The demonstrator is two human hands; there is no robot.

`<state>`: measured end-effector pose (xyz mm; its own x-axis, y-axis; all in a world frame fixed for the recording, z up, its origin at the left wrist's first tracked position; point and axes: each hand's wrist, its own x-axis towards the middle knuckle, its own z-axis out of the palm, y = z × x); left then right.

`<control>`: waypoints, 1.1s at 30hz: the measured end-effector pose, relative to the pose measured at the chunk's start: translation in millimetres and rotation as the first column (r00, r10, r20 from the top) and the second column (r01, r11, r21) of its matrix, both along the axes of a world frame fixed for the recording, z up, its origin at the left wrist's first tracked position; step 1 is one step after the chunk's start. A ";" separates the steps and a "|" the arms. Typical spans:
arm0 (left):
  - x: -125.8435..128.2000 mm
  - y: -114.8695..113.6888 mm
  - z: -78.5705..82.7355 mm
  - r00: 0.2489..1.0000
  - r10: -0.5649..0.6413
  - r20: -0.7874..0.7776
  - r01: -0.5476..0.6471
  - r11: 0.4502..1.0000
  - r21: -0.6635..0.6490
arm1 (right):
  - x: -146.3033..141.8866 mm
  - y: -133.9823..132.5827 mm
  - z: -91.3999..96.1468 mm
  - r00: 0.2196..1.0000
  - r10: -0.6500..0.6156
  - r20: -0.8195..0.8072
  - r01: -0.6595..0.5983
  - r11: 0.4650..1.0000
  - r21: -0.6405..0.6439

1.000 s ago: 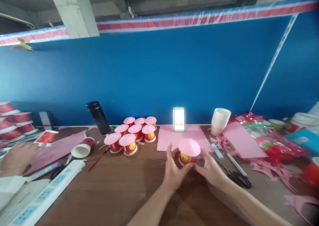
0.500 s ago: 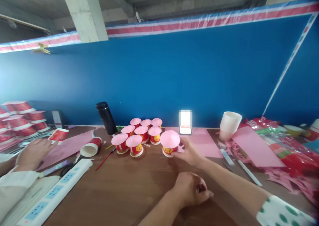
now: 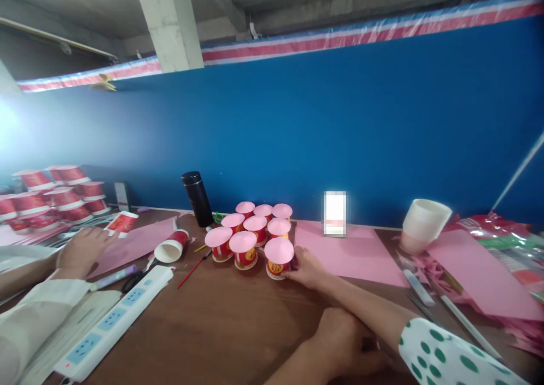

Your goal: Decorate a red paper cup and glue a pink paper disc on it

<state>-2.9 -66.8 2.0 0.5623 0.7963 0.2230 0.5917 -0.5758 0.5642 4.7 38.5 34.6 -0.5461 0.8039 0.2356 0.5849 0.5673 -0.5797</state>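
Note:
My right hand (image 3: 312,269) grips the right side of an upside-down red paper cup (image 3: 277,267) with a round pink paper disc (image 3: 279,251) on top. The cup is at the front right of a cluster of similar red cups (image 3: 245,256), each topped by a pink disc. It is close to its neighbours; whether it touches them I cannot tell. Low in the view, my left hand (image 3: 340,339) rests by the table, its fingers curled closed. Nothing shows in it, though its fingertips are partly hidden behind the right forearm.
Pink paper (image 3: 352,255) lies behind my right hand, a phone-like bright screen (image 3: 335,212) on it. White cups (image 3: 425,221), scraps and a knife-like tool stand right. Left are a black flask (image 3: 197,199), a tipped cup (image 3: 172,247), a power strip (image 3: 114,320) and a co-worker's hand (image 3: 83,249).
My right hand has brought the disc-topped cup leftward, up beside the cluster. My left hand has shifted slightly down and right in view. The camera has turned a little left.

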 end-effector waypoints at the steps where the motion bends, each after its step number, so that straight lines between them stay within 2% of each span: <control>1: 0.0 -0.3 0.1 1.000 0.000 -0.001 0.000 1.000 -0.001 | -2.1 2.5 -0.2 1.000 0.013 -0.001 -0.013 1.000 0.000; 10: -1.2 -0.6 4.8 1.000 -0.001 0.023 0.001 1.000 -0.007 | -15.0 18.2 -7.2 0.999 0.047 -0.020 -0.048 0.999 -0.023; 15: -1.2 0.8 5.9 1.000 0.020 -0.011 -0.021 0.999 -0.024 | -19.0 20.8 -7.8 0.998 0.057 -0.030 -0.058 0.998 -0.037; 24: -2.9 -2.9 17.8 1.000 0.016 -0.016 -0.017 1.000 -0.018 | -19.8 19.4 -4.0 0.996 0.071 -0.054 -0.074 0.996 -0.055; 33: -2.7 -0.3 7.3 1.000 0.023 0.014 -0.023 0.999 -0.037 | -8.3 13.8 0.7 0.994 0.103 -0.035 -0.105 0.993 -0.058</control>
